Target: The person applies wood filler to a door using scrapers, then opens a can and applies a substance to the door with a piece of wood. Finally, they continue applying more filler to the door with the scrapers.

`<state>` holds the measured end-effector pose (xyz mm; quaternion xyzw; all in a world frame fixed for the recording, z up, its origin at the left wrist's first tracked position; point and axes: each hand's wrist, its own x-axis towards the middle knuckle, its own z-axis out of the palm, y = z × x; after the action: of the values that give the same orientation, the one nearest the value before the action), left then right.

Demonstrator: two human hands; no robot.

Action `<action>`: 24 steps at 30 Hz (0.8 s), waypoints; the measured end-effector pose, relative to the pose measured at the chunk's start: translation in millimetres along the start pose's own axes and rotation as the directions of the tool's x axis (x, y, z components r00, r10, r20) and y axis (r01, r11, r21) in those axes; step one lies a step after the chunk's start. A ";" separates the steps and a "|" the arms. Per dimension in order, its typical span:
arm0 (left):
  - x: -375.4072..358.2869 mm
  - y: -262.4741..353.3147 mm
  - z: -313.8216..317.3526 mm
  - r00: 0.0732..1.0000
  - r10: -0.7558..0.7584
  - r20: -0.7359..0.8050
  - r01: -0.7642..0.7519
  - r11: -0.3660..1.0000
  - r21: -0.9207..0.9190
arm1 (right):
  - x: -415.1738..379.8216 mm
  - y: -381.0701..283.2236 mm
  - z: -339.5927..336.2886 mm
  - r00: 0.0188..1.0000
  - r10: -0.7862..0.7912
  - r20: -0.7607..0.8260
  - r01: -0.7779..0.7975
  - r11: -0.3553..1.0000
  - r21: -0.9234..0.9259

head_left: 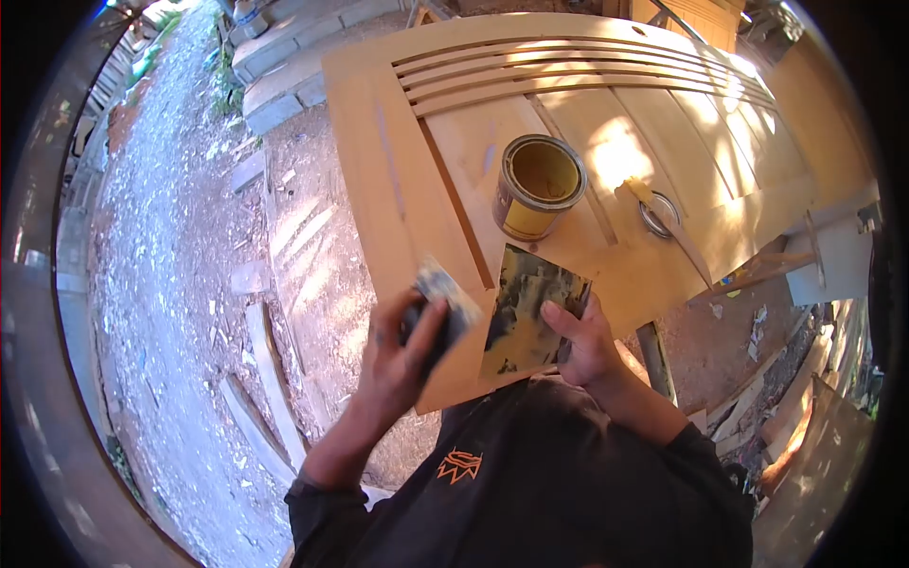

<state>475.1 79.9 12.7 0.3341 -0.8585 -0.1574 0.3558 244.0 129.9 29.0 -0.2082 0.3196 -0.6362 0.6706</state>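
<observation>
My left hand (398, 346) is closed around a small flat scraper (442, 301) with a dark lower part and a pale, smeared edge; motion blurs it. In my right hand (589, 343) is a flat rectangular plate (530, 308), gripped at its right edge with the thumb on top. Yellowish paste and dark patches cover the plate. Both hands are over the near end of a pale wooden door (365, 142). Just beyond the plate, an open tin (516, 220) stands upright on the door, its inside coated yellow-brown.
Right of the tin, a round lid (660, 216) lies on the door with a wooden stick (686, 248) across it, its far end caked in yellow paste. Slats cross the door's far part. Wood strips (275, 379) and concrete blocks (275, 114) lie on the ground to the left.
</observation>
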 end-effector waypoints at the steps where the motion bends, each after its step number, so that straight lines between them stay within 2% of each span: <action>1: 0.6 15.8 -2.7 0.998 0.054 0.011 -0.053 0.997 -0.047 | -0.8 0.9 0.8 1.000 0.020 -0.022 -0.020 1.000 0.013; 2: 3.8 31.1 -1.4 0.994 0.106 0.011 -0.105 0.990 -0.089 | 0.8 0.1 1.7 0.999 0.041 -0.035 -0.041 0.999 0.020; 3: 2.0 33.3 11.0 0.999 0.028 -0.041 -0.034 0.984 -0.174 | 2.0 -0.7 2.5 0.999 0.020 -0.028 -0.019 0.999 0.029; 4: -12.9 0.0 22.1 0.991 0.015 0.130 -0.025 0.997 0.077 | -0.3 0.1 2.7 1.000 0.003 -0.024 -0.002 0.999 0.040; 6: -9.9 -23.4 20.4 0.957 -0.213 0.198 0.202 0.977 0.071 | 0.5 -0.6 2.5 0.999 -0.021 -0.029 0.021 0.999 0.024; 7: -5.4 -13.6 15.2 0.981 -0.156 0.113 0.157 0.988 0.006 | 3.4 -1.6 1.6 0.999 -0.031 -0.040 0.031 1.000 -0.003; 10: 10.9 29.6 -3.5 0.980 0.191 -0.053 -0.190 0.982 0.021 | -5.6 6.1 1.4 0.993 0.006 -0.120 -0.012 0.999 -0.048; 12: 8.7 28.4 6.9 0.999 -0.012 0.042 0.013 0.999 -0.037 | 0.4 1.1 0.9 0.997 0.012 -0.074 -0.015 0.999 -0.045; 14: -10.0 -24.8 23.5 0.967 -0.204 0.151 0.203 0.979 0.025 | -1.5 -2.1 -3.0 1.000 0.001 0.005 -0.001 1.000 0.021; 15: -4.1 -16.4 14.6 0.980 -0.160 0.120 0.158 0.987 0.028 | 2.4 -2.3 -5.4 1.000 0.009 -0.009 -0.009 1.000 0.009; 18: 5.2 29.1 -0.8 0.994 0.113 -0.011 -0.113 0.993 -0.020 | -1.3 3.5 -8.3 0.996 0.015 -0.084 -0.015 1.000 0.000; 19: -1.9 37.7 10.4 0.983 -0.177 0.045 0.182 0.940 -0.289 | 0.0 0.9 -2.4 0.996 -0.003 -0.084 0.003 1.000 -0.008; 21: -14.9 -15.4 24.2 0.935 -0.257 0.244 0.283 0.956 -0.077 | -5.8 -1.3 5.8 0.998 -0.015 -0.057 0.014 1.000 -0.005; 22: -12.6 -28.2 23.0 0.947 -0.182 0.265 0.152 0.980 0.131 | -5.4 -5.8 6.7 0.999 -0.032 -0.021 0.032 0.999 -0.003; 23: -15.4 -26.5 20.3 0.964 -0.135 0.228 0.123 0.990 0.064 | -3.4 -8.1 6.6 0.998 -0.061 0.009 0.061 0.998 0.004; 24: -5.9 -17.3 12.6 0.991 -0.002 0.136 -0.006 0.998 0.059 | -0.1 -8.5 2.5 0.999 -0.041 -0.009 0.042 0.999 0.010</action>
<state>477.2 71.8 -7.9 0.3323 -0.8853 -0.1540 0.2866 239.6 128.8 36.6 -0.2083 0.3150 -0.6526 0.6569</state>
